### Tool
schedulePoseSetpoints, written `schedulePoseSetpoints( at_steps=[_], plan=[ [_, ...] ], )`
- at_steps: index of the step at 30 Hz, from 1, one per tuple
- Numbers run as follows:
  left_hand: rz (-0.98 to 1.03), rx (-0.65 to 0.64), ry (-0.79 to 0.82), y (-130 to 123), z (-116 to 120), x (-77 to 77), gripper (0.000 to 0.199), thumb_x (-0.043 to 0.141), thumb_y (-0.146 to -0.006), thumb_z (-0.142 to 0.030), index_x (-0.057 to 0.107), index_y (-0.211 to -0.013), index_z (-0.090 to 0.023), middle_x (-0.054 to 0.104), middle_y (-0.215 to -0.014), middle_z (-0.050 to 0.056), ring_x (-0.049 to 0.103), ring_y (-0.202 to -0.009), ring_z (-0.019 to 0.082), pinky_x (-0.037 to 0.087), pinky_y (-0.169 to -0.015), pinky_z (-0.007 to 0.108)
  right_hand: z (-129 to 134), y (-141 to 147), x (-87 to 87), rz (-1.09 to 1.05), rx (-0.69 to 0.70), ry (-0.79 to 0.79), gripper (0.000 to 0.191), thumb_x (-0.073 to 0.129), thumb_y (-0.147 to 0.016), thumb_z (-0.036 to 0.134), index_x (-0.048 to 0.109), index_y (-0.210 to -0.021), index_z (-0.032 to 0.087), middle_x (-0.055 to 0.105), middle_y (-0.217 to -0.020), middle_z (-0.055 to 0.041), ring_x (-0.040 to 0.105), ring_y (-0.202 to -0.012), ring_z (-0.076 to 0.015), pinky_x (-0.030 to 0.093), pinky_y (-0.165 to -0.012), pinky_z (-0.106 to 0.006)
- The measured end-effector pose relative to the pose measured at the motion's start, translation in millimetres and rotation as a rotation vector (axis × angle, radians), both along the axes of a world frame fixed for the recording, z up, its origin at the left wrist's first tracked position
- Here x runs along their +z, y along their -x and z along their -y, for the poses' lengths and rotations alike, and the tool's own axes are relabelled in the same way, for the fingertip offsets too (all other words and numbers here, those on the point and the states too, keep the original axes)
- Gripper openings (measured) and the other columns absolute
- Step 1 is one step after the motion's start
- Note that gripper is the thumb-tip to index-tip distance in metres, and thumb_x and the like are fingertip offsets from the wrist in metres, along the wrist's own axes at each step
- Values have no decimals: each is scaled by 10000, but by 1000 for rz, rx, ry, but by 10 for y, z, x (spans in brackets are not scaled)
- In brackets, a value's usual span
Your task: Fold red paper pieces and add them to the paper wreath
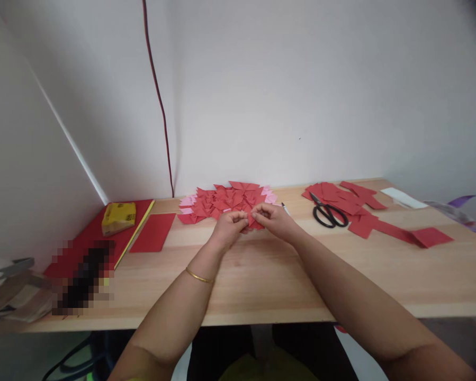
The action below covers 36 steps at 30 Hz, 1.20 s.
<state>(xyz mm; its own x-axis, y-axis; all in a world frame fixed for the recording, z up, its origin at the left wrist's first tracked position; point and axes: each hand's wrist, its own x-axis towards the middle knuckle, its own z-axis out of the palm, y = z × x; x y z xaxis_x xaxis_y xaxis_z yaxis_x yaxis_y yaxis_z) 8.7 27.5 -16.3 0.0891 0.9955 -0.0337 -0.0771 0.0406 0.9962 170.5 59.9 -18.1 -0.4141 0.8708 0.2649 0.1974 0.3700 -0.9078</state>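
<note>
My left hand and my right hand meet fingertip to fingertip above the middle of the table. Both are closed in a pinch on a small piece of red paper, mostly covered by my fingers. Just behind them lies a pile of folded red paper pieces, with pink folded pieces showing at its edges. A pen lies right of my right hand. Black-handled scissors rest on cut red paper pieces farther right.
On the left, a yellow-wrapped packet sits on a large red sheet, beside a smaller red sheet. A red strip and a white piece lie at the right. A dark red cord hangs down the wall behind the wooden table.
</note>
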Motion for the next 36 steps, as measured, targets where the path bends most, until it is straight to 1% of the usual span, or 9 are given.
schedulePoseSetpoints(
  at_steps=[4,7,10,14,18,21,26,32,36],
  plan=[
    [35,-36,22,9,-4,-41,169,696,-627,-273,626,-685,-130,625,-609,7,584,-553,103,454,-582,231,-22,35,-75,-6,-38,-17,128,557,-760,315,567,-757,187,570,-638,12,487,-555,-114,389,-529,-234],
    [52,-44,34,20,-6,-62,238,690,-665,-352,641,-718,-126,633,-618,16,588,-555,106,457,-583,236,-19,50,-96,21,-63,-35,106,549,-763,295,558,-749,190,566,-633,12,492,-555,-120,390,-529,-242],
    [55,-42,50,24,0,-61,305,727,-641,-397,645,-741,-120,644,-638,27,590,-567,110,456,-585,238,-6,58,-90,41,-78,-46,95,551,-763,285,559,-755,190,557,-634,9,495,-558,-126,390,-530,-251],
    [37,-25,50,15,3,-68,304,781,-578,-353,628,-687,-114,612,-590,3,538,-530,82,413,-541,205,10,71,-83,41,-65,-37,85,563,-755,276,563,-755,191,562,-639,4,494,-553,-127,391,-523,-254],
    [28,17,40,7,-2,-86,266,765,-604,-324,607,-670,-119,613,-582,-1,527,-524,77,390,-543,202,18,74,-79,15,-11,-39,99,569,-770,285,586,-792,190,587,-693,-9,510,-573,-126,414,-540,-254],
    [26,8,21,9,-3,-90,261,756,-620,-327,608,-676,-120,633,-611,8,551,-560,88,403,-580,211,11,66,-78,12,19,-21,131,561,-789,308,595,-823,187,603,-733,-20,531,-608,-131,435,-554,-250],
    [-13,-11,-17,20,-13,-107,284,756,-616,-360,616,-683,-123,642,-647,9,554,-586,101,406,-601,224,-17,52,-110,106,-14,-76,138,548,-800,301,581,-753,175,601,-705,-21,528,-617,-125,423,-561,-234],
    [-130,-59,-105,42,-6,-83,214,691,-687,-330,610,-704,-132,630,-688,14,546,-632,114,406,-635,238,-12,43,-94,144,-25,-130,188,514,-826,318,552,-708,177,574,-668,-20,514,-611,-132,404,-552,-238],
    [-190,-39,-156,30,14,-41,162,655,-711,-282,582,-669,-143,605,-670,1,528,-629,112,406,-633,238,-31,36,-126,114,-8,-74,206,514,-836,350,555,-728,179,564,-671,-16,514,-614,-134,416,-558,-240]
  ],
)
